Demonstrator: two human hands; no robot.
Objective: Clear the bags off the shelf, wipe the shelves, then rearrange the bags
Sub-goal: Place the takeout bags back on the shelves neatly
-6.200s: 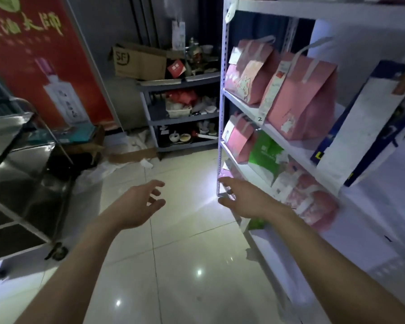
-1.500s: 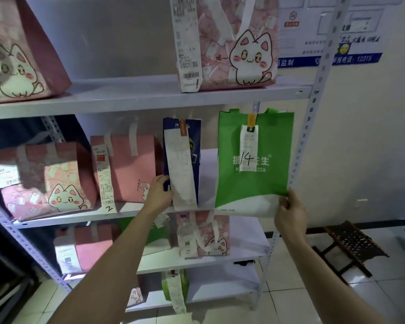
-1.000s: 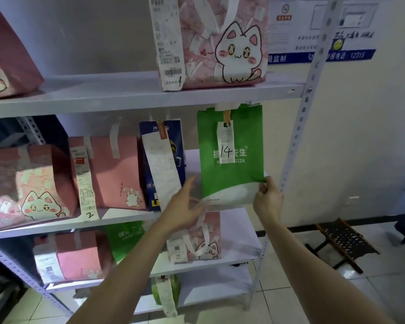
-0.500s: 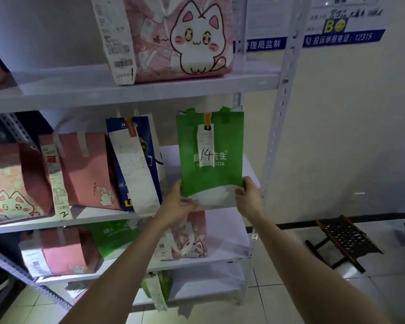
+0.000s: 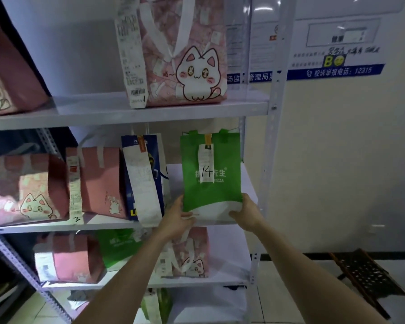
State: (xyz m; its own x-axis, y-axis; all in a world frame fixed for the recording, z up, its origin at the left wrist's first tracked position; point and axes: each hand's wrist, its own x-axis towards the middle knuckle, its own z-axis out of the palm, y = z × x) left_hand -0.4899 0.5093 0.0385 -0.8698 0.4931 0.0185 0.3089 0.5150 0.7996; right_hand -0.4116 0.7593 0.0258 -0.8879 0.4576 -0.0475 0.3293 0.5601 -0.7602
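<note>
Both hands, left hand [image 5: 177, 217] and right hand [image 5: 246, 212], grip the green fabric bag [image 5: 211, 174] at its lower corners, a navy paper bag [image 5: 147, 176] just left, the shelf's white steel post [image 5: 272, 146] close right.

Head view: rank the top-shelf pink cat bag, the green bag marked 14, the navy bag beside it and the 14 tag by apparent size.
1. pink cat bag, though cropped at the top
2. green bag
3. navy bag, narrower, partly behind its receipt
4. tag

Single head view, facing shelf rack [image 5: 136, 113] close, angled slightly down.
</note>
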